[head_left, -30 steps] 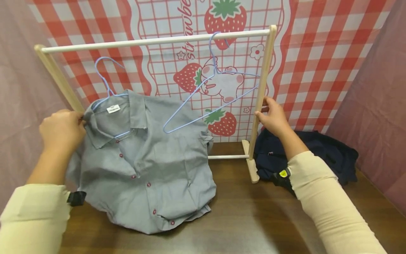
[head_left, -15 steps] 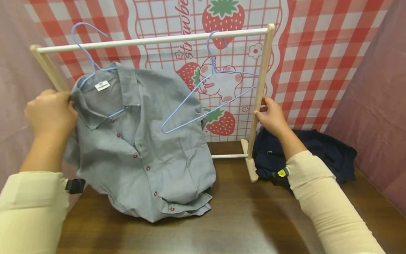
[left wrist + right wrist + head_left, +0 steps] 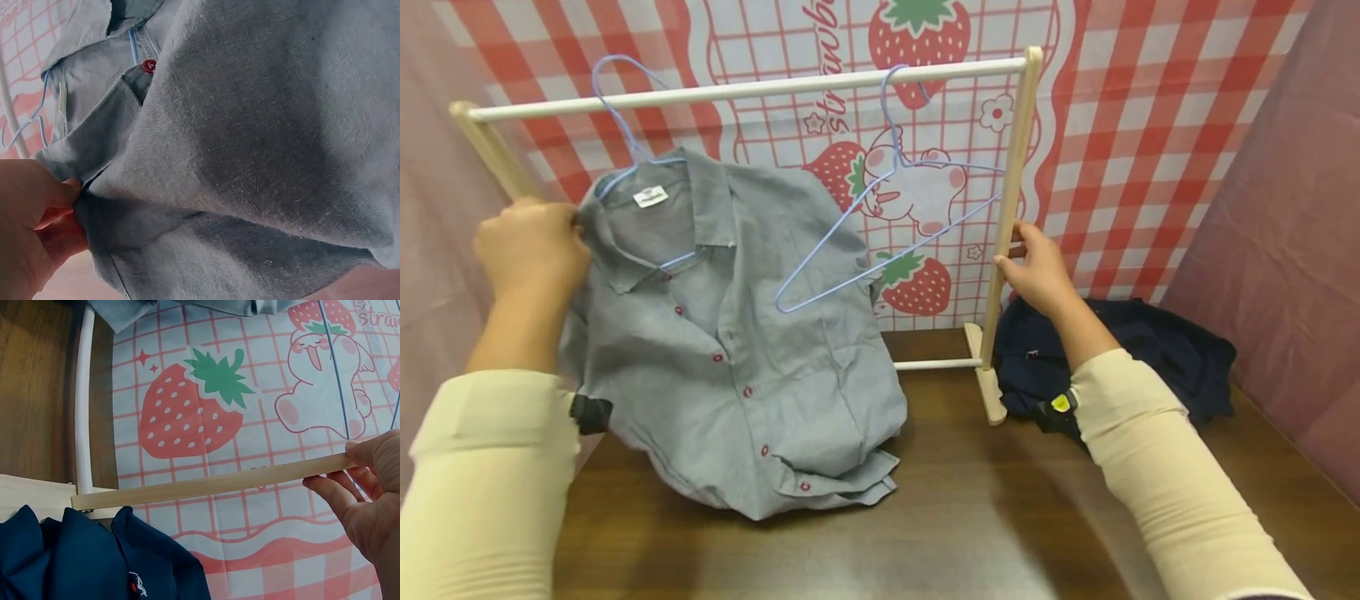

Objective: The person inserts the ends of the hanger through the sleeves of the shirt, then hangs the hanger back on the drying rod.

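Observation:
A grey short-sleeved shirt (image 3: 805,383) with red buttons is on a blue wire hanger (image 3: 625,133) at the left of a wooden rack. My left hand (image 3: 531,254) pinches the shirt near the collar, as the left wrist view shows with the thumb (image 3: 65,190) on the cloth. The hanger's hook loops above the white rail (image 3: 760,92), its tip passing behind it; whether it bears on the rail I cannot tell. My right hand (image 3: 1037,267) holds the rack's right post (image 3: 1013,200) between thumb and fingers. Right of the shirt, a bare blue hanger (image 3: 842,221) hangs from the rail.
A dark navy garment (image 3: 1172,358) lies heaped on the brown wooden table (image 3: 940,517), right of the rack's foot (image 3: 988,392). Behind the rack hangs a red and white strawberry-print cloth (image 3: 1150,125). Pink curtains (image 3: 1262,242) flank both sides.
My left hand has lifted the shirt and hanger, bringing the hook from below the rail up over it, then shifted slightly right. The right hand still holds the post.

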